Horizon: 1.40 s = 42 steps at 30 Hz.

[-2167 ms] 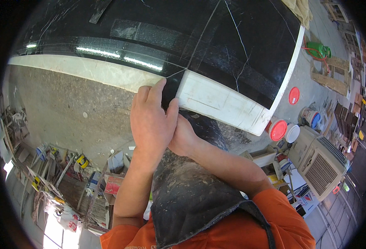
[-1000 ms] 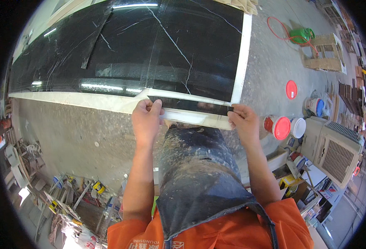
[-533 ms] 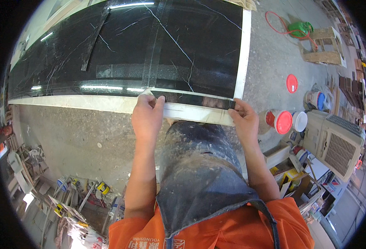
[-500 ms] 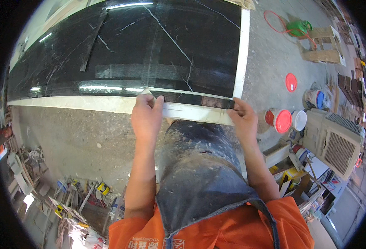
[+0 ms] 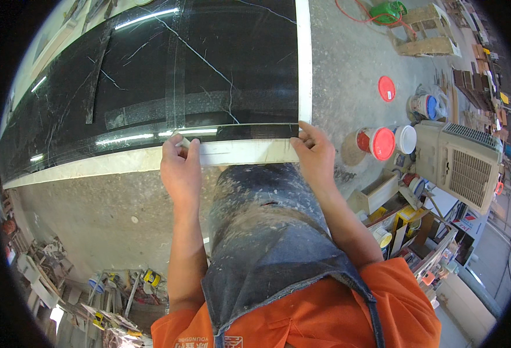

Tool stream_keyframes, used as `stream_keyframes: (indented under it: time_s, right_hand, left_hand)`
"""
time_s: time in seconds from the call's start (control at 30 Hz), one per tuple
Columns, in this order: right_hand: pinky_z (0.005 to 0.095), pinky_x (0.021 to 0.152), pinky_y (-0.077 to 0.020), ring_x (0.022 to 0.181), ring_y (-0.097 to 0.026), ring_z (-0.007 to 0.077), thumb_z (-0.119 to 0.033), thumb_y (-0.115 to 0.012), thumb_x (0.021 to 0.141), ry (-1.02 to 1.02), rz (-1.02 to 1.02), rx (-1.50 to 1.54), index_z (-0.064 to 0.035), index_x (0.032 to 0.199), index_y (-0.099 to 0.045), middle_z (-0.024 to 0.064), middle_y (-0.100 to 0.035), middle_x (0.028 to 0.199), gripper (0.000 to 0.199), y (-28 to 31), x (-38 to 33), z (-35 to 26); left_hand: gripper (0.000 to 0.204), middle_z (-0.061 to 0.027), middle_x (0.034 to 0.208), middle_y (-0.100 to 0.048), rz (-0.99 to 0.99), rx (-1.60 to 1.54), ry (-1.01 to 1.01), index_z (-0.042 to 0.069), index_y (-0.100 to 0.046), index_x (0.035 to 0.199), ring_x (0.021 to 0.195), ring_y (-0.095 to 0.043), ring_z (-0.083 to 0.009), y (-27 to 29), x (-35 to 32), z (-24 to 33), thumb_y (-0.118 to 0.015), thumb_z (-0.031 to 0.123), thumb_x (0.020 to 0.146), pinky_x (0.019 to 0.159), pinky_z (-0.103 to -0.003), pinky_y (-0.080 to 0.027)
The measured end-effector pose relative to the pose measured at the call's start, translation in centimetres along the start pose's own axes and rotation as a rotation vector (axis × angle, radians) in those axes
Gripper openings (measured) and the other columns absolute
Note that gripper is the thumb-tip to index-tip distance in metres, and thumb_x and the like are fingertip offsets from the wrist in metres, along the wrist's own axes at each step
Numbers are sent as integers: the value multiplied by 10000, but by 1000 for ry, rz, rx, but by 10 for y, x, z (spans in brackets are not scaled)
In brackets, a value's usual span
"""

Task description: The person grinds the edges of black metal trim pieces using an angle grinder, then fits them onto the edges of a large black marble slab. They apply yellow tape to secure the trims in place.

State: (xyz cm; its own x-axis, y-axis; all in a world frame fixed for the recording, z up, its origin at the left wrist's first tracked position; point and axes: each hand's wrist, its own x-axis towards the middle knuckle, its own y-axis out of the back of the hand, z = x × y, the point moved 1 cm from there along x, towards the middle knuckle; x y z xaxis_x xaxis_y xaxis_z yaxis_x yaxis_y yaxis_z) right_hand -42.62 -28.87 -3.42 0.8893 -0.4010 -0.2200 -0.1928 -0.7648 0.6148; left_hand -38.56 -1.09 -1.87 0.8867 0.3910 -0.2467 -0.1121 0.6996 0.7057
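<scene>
A black stone slab [image 5: 220, 52] with white veins and a pale edge lies in front of me. Along its near edge, close to the right corner, I hold a narrow dark glossy strip [image 5: 249, 132] with a thin light upper edge. The fingers of my left hand [image 5: 180, 169] are curled at the strip's left end, with the thumb apart from the forefinger. My right hand [image 5: 316, 153] pinches the other end beside the slab's corner. Whether the strip touches the slab all along is hard to see.
Another dark narrow strip [image 5: 97, 81] lies on the slab's left part. On the floor to the right are a red-lidded bucket [image 5: 383, 144], a white-lidded bucket [image 5: 405, 140], a loose red lid [image 5: 386, 88] and an air cooler [image 5: 461, 168]. Tools and scraps [image 5: 119, 290] clutter the lower left.
The view has turned, so slab and hands appear farther left. Both hands remain at the strip's ends. The left thumb and forefinger look wider apart, and the strip's face shows less reflection.
</scene>
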Motion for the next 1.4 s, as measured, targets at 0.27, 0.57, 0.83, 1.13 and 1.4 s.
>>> stream_keyframes:
  time_s: [0.27,0.57,0.83,1.13,1.4]
  right_hand:
    - [342,774,-554,808,-651,190,-68,-802,870,-39,0,59,-39,1306,-716,97,-684,981,445,-2,-1,-1]
    - [304,743,-539,775,-615,148,-25,-790,870,49,45,173,-29,1302,-719,75,-667,974,438,-10,-1,15]
    - [264,784,-518,832,-595,95,-24,-792,878,26,39,125,-15,1299,-733,23,-682,969,424,-5,-1,1]
    - [306,748,-533,794,-620,143,-42,-789,871,37,60,71,-23,1263,-740,66,-681,959,395,-7,-1,0]
    - [289,756,-525,805,-602,112,-42,-788,883,-8,44,114,-17,1287,-735,41,-677,971,408,-8,-1,0]
  left_hand:
    - [449,-80,788,-697,-4,-6,-23,29,-672,1276,708,-664,-207,-1,1,-6,-791,288,929,690,-371,-533]
    - [432,-85,791,-704,-9,44,-37,15,-667,1259,725,-680,-228,1,1,-4,-782,271,931,704,-383,-536]
    - [447,-90,786,-698,-8,-5,-50,-7,-664,1270,719,-667,-222,-2,2,-6,-788,251,928,704,-375,-533]
    - [453,-77,781,-697,-10,45,-39,-10,-662,1304,698,-651,-180,-3,3,-1,-778,243,946,685,-344,-526]
    - [454,-71,787,-700,-21,64,-26,18,-669,1293,703,-658,-183,-2,5,-6,-783,277,938,696,-352,-529]
